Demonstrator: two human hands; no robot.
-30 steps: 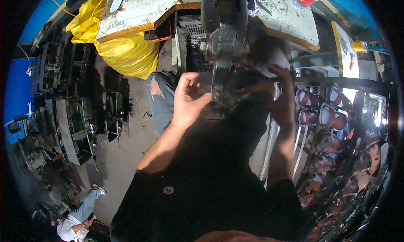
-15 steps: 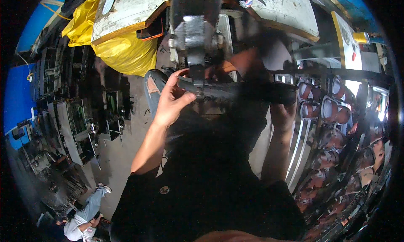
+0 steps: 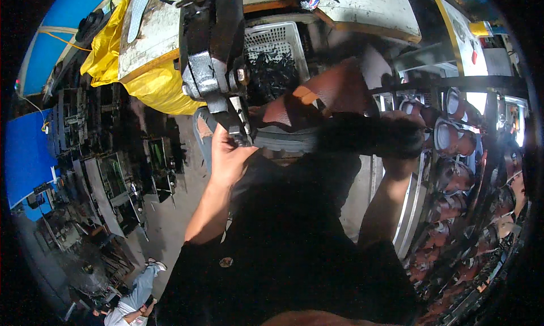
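A boot with a brown leather upper (image 3: 340,91) and a thick black sole (image 3: 286,140) lies sideways in front of my body. My left hand (image 3: 229,159) grips its left end, thumb against the sole edge, right under the metal foot of a dark machine head (image 3: 212,68). My right hand (image 3: 401,159) is closed around the boot's other end, deep in shadow with its fingers mostly hidden. Where the machine's tip meets the sole edge, my left fingers partly cover the contact.
Behind the machine, a white plastic basket (image 3: 289,40) holds black scraps. Worn white tabletops (image 3: 371,14) flank it, and a yellow sack (image 3: 161,94) hangs at the left. Racks of brown footwear (image 3: 456,139) stand at right. Another person (image 3: 133,306) is at the lower left.
The machine head now appears farther left, uncovering the basket and more of the brown upper. My left fingers have come under its foot. My right hand and its end of the boot have shifted right.
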